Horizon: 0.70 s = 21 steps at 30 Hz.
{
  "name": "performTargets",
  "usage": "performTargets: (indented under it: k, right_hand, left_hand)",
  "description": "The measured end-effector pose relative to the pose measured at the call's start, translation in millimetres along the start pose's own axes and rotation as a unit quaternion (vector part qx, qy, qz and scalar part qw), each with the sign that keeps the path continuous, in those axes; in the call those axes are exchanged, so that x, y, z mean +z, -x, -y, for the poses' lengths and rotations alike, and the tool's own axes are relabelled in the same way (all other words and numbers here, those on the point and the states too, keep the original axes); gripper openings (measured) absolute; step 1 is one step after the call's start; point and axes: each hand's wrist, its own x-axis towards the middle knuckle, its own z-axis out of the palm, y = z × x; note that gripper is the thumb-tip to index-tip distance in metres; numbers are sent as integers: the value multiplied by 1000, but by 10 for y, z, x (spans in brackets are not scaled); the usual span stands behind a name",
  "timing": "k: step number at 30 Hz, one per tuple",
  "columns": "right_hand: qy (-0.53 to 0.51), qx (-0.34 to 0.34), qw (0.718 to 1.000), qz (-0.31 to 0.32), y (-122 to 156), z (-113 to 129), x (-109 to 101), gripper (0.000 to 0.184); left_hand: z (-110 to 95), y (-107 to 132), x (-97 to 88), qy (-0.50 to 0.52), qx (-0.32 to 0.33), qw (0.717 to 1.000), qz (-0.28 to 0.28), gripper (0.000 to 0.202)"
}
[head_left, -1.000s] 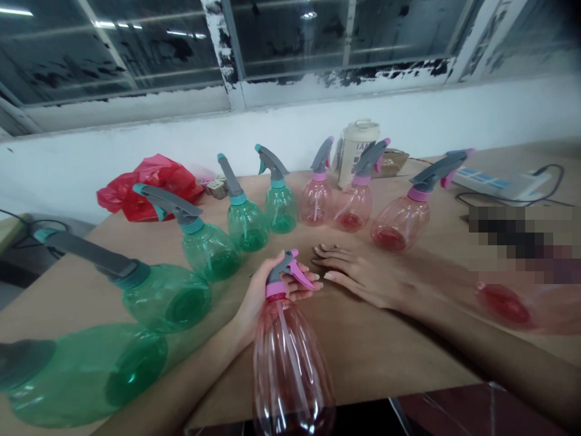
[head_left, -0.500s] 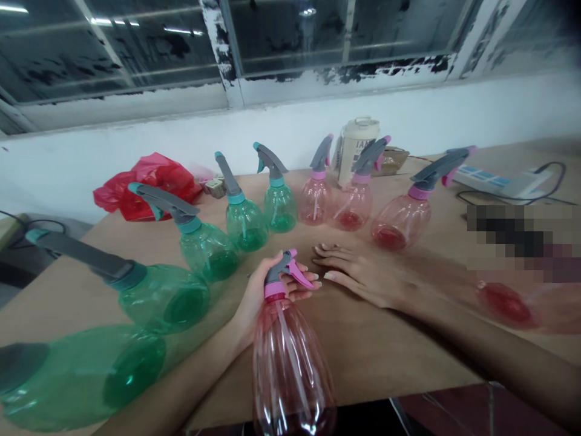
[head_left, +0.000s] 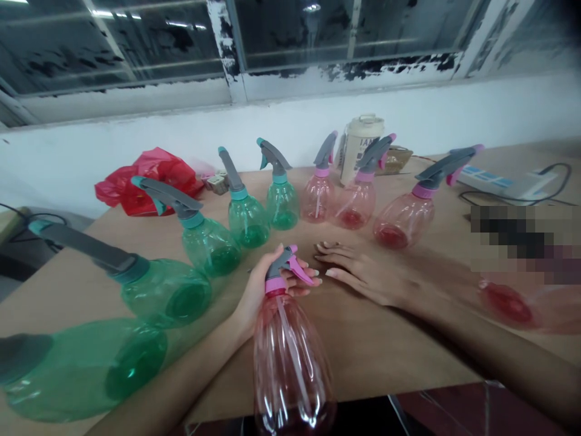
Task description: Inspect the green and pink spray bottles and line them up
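Note:
A clear pink spray bottle with a grey and pink trigger head stands upright, close to me. My left hand is closed round its neck and head from behind, with fingertips showing past the pink trigger. To the right of it, my right hand lies palm down on the table, fingers stretched out and holding nothing. Its fingertips point toward the held bottle's trigger but stay apart from it. Beyond that hand stands another pink spray bottle. The nearest green spray bottle is left of my left hand.
Several green spray bottles curve along the left, several pink ones along the back and right. Behind them are a red plastic bag, a cream cup and a white power strip with a cable. A blurred patch covers the right side.
The view has shifted very slightly. Both hands and the held spray bottle keep their places.

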Motion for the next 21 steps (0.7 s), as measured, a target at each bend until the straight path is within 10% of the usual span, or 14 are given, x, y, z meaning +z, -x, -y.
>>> performTargets:
  k: [21]
  right_hand:
    - [-60,84,995,-3,59,32,-18,56]
  left_hand:
    - [9,54,19,-13,37,999,-23,27]
